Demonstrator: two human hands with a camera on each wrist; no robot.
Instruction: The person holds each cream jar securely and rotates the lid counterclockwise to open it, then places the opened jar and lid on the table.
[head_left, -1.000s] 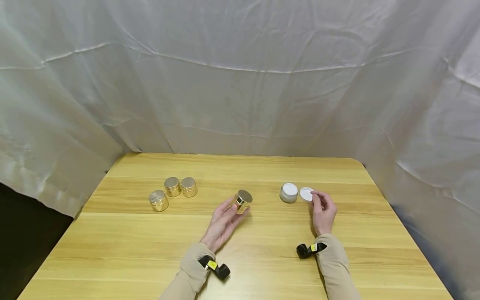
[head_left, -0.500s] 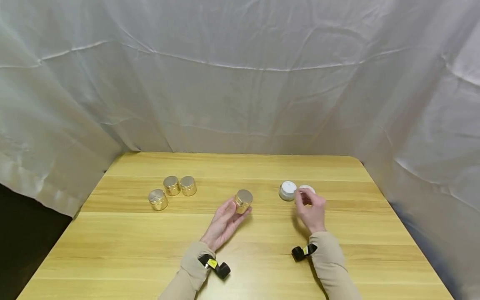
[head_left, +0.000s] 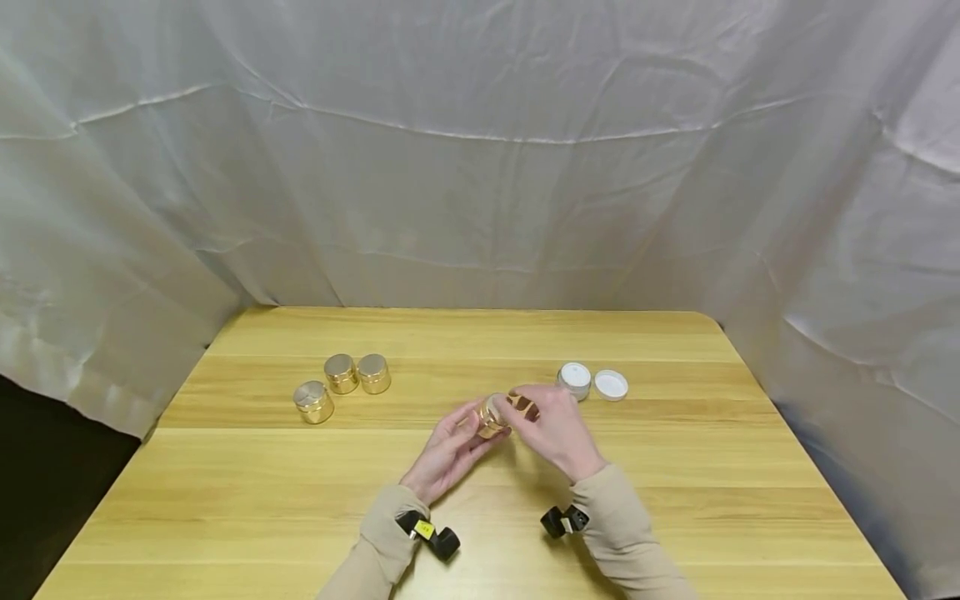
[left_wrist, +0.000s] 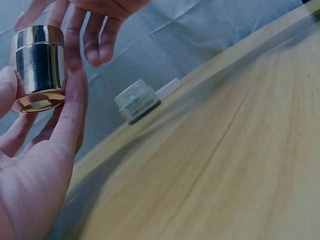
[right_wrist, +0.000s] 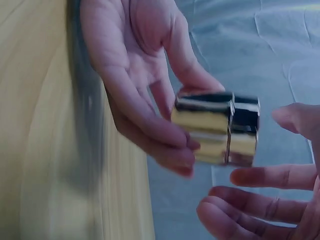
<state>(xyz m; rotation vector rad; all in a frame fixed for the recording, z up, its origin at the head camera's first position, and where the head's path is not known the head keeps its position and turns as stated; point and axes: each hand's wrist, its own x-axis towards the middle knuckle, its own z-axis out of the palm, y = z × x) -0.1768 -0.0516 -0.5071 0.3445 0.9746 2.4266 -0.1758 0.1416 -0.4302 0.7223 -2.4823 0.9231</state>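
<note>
My left hand (head_left: 444, 458) holds a gold jar (head_left: 491, 418) above the wooden table, thumb on one side and fingers on the other. The left wrist view shows the shiny gold jar (left_wrist: 40, 62) upright, with a seam below its lid. My right hand (head_left: 558, 429) reaches over to the lid end. Seen from the right wrist, the thumb and fingers of the right hand (right_wrist: 295, 185) are spread around that end, with a gap to the gold jar (right_wrist: 215, 127).
Several more gold jars, one of them here (head_left: 313, 402), stand at the table's left. A labelled pale jar (left_wrist: 138, 102) with a white top stands back right, beside a white lid (head_left: 611, 384). A grey curtain (head_left: 480, 208) hangs behind the table (head_left: 225, 500).
My right hand has left the white lid and moved left to the gold jar. The left hand keeps hold of the gold jar at nearly the same place, tilting slightly.
</note>
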